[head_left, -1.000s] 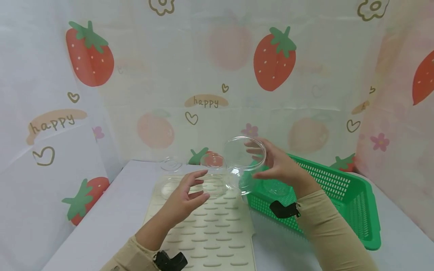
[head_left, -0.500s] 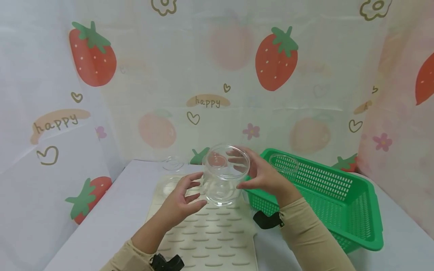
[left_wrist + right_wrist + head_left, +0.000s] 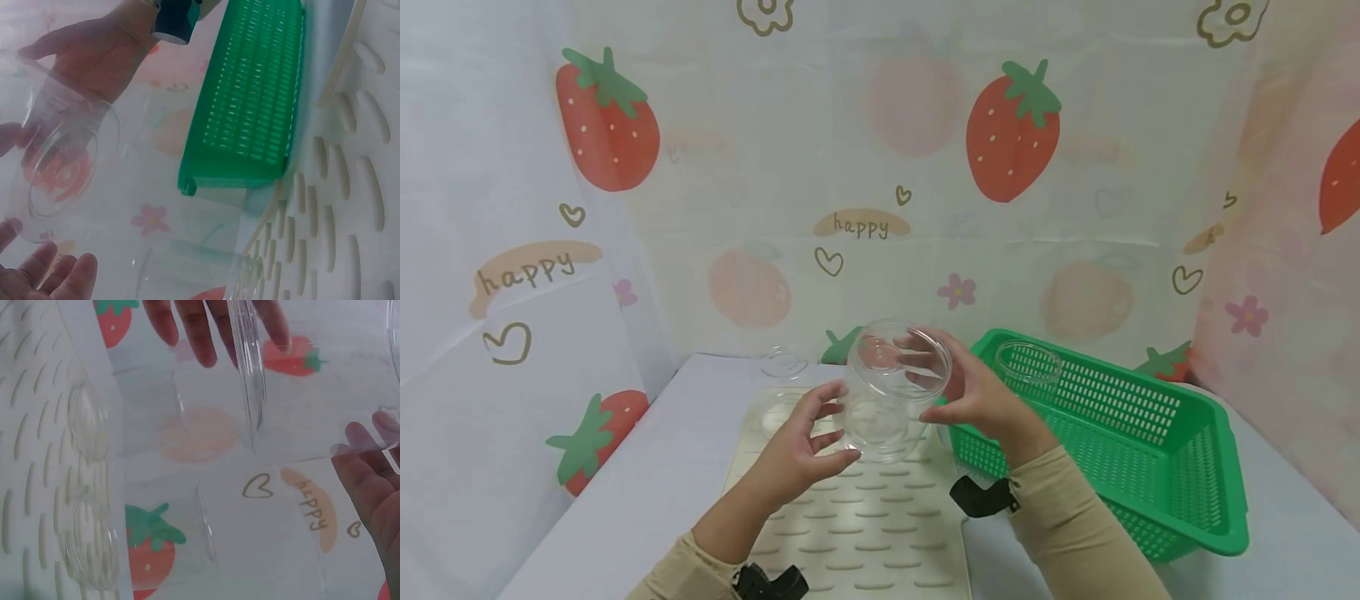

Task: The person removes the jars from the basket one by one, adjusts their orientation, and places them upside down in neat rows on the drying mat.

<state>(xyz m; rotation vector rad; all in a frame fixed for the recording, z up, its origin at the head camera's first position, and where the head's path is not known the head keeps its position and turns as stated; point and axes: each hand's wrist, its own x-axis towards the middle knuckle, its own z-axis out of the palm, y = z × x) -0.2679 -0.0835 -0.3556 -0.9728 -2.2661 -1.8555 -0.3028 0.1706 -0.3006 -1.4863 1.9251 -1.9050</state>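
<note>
A clear, round plastic jar (image 3: 898,383) is held above the ribbed cream mat (image 3: 857,533), its round end tilted toward the head camera. My right hand (image 3: 973,387) grips it from the right, fingers on the far side and thumb toward me. My left hand (image 3: 801,442) is at its left side, fingers apart and gently bent, fingertips at the wall. From the right wrist, the left hand (image 3: 375,481) shows at one end of the jar (image 3: 319,400). Firm contact on the left is hard to judge through the clear plastic.
Two clear jars stand at the mat's far end; one jar's rim (image 3: 784,362) shows past my left hand. A green perforated basket (image 3: 1221,467) stands to the right, with another clear round rim (image 3: 1028,362) at its far left corner. A strawberry-print curtain hangs behind.
My right hand has brought the jar leftward, away from the basket and over the mat, to my left hand. The left hand has barely moved; in the last half second the jar shifted only slightly.
</note>
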